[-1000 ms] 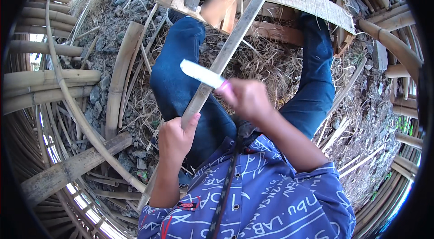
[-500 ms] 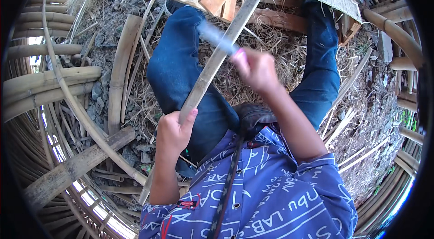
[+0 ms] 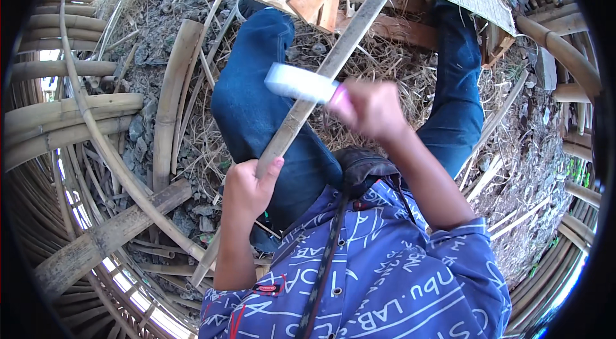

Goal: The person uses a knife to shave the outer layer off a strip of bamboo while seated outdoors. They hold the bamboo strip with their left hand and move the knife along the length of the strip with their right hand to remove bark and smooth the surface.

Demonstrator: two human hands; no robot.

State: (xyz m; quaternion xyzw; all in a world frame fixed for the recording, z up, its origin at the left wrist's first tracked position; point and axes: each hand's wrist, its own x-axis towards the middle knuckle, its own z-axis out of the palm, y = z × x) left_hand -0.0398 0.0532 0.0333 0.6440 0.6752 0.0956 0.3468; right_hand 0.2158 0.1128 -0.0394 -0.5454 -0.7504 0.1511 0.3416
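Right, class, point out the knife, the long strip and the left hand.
Knife [image 3: 300,84]: head view, on its motion-blurred blade.
Long strip [image 3: 351,38]: head view, on its face, beyond the knife.
Left hand [image 3: 248,186]: head view, on the middle of the hand.

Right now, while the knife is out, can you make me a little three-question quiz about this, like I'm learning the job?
1. Which hand holds the knife?
2. True or false: the left hand grips the strip.
3. What colour is the handle? A) green B) pink C) black

Key: 1. The right hand. 2. True. 3. B.
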